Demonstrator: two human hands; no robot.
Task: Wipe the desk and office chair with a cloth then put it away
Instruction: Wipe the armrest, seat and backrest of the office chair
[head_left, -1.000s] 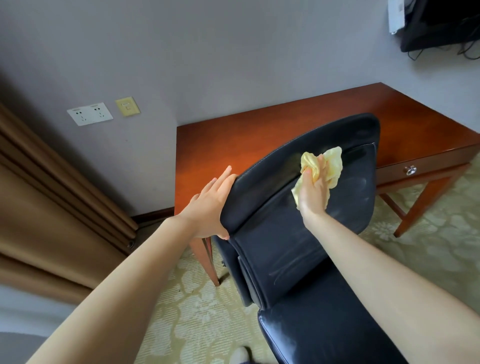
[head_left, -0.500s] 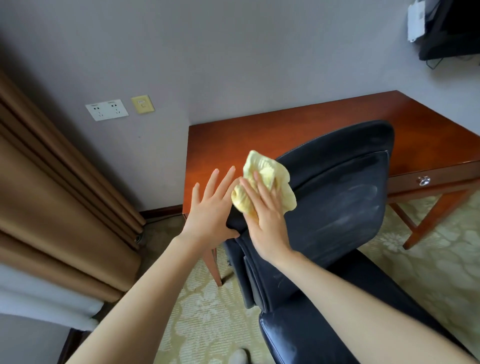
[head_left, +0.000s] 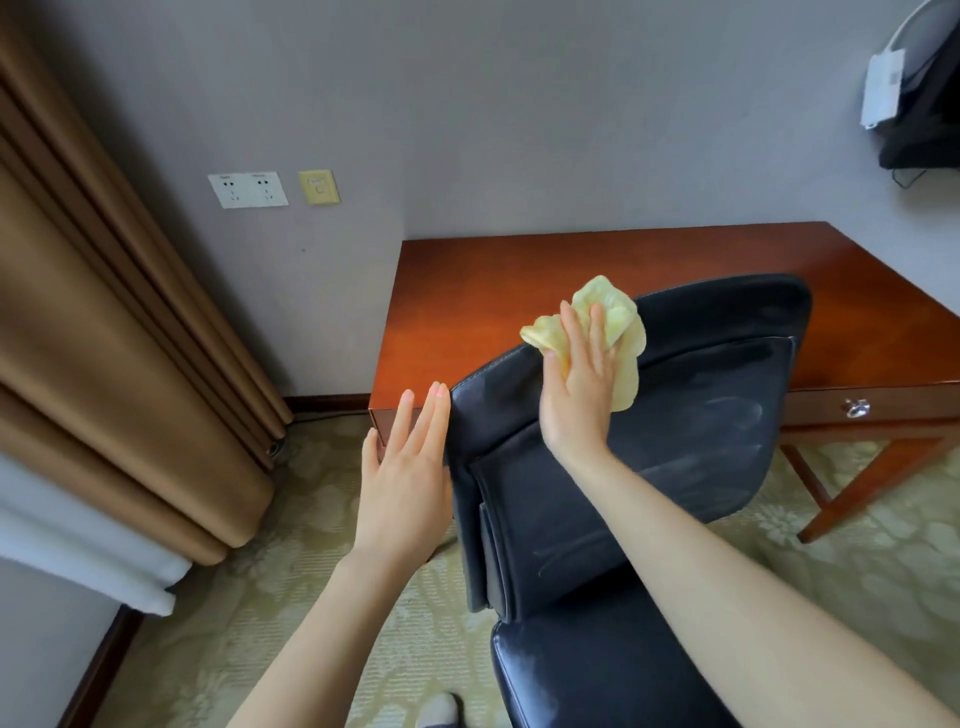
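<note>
A black leather office chair (head_left: 675, 431) stands in front of the reddish-brown wooden desk (head_left: 519, 280), its backrest facing me. My right hand (head_left: 576, 384) presses a crumpled yellow cloth (head_left: 618, 332) flat against the upper left part of the backrest, fingers straight. With straight fingers, my left hand (head_left: 408, 478) rests against the backrest's left edge. Faint wipe streaks show on the backrest's right side.
Brown curtains (head_left: 104, 338) hang at the left, over a white one. Wall sockets (head_left: 248, 189) and a yellow plate (head_left: 318, 187) sit on the grey wall. The desk has a drawer knob (head_left: 856, 408). A dark device (head_left: 924, 93) is mounted at the top right. Patterned carpet covers the floor.
My right hand swept the cloth left across the backrest, then back a little right near the top edge. My left hand slid lower along the backrest's left side.
</note>
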